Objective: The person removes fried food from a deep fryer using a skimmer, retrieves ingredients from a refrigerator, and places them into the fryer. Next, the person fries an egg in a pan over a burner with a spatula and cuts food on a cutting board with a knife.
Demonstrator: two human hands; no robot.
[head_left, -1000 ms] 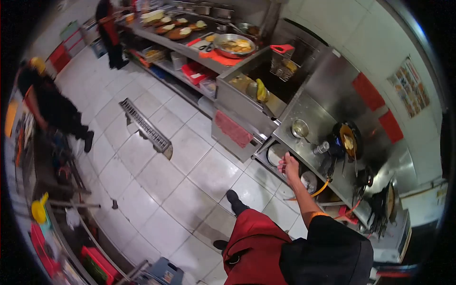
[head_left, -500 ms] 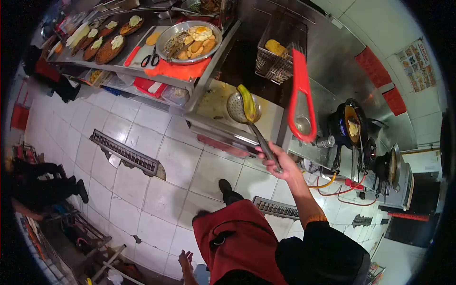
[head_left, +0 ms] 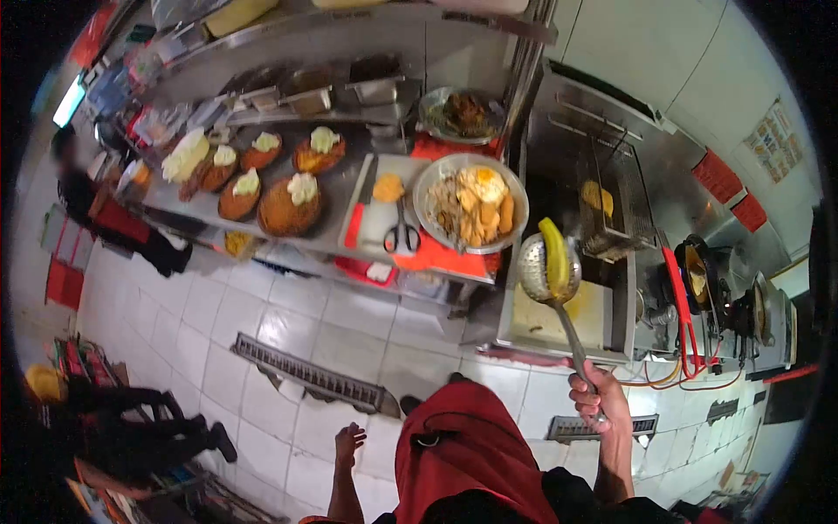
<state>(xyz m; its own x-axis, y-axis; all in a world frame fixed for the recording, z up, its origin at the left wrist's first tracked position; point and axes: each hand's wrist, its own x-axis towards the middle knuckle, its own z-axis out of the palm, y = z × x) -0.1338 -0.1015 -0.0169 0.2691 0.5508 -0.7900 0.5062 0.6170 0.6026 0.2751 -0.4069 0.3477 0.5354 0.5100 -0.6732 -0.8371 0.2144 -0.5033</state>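
My right hand (head_left: 602,397) is closed round the handle of a perforated metal ladle (head_left: 531,266). A long yellow-green piece of food (head_left: 555,258) lies across the ladle's bowl, above the fryer's pale tray (head_left: 594,314). Low in the view, my left hand (head_left: 351,441) hangs over the floor with its fingers apart and nothing in it. Left of the ladle, a round metal bowl (head_left: 425,201) holds a fried egg and golden pieces. Scissors (head_left: 402,237) lie on a white board (head_left: 375,218) beside the bowl.
Several brown breaded pieces with white topping (head_left: 289,210) lie on the left counter. A fryer basket (head_left: 615,192) with a red handle (head_left: 685,306) stands right of the ladle, pans (head_left: 696,275) beyond. One person (head_left: 122,218) stands far left, another (head_left: 131,419) lower left.
My right hand, empty one second ago, has gripped the ladle and lifted it with the yellow-green piece. The view has swung left toward the counter. My left hand has come into view.
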